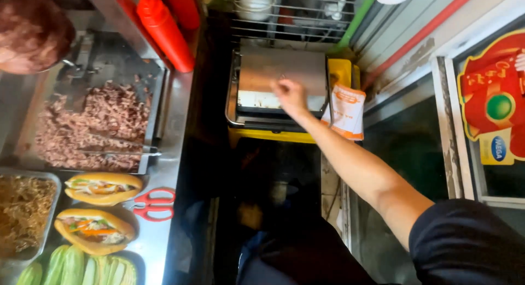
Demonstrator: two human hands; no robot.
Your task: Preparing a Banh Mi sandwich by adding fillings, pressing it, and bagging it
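Right hand (290, 95) was stretched out over the closed grill press (281, 80), sitting low beyond the tabletop (175, 132). Looked like the lid-lifting step; next it needed a firm grip on the lid's front edge. Fingers curled, holding nothing I could make out. Press: grey metal lid, flat, shut. Left hand out of view.

Two filled sandwiches (103, 187) (94, 230) lie on the steel counter (164, 154) at the near left. One pair of red-handled scissors (153, 204) lies to their right. Two red squeeze bottles (164, 31) (185, 6) stand at the far left. One tray of chopped meat (90, 129) sits below them. One closed press grill (281, 85) sits far centre, with one hand (290, 95) on it. One orange-and-white paper bag (345, 111) hangs at its right.
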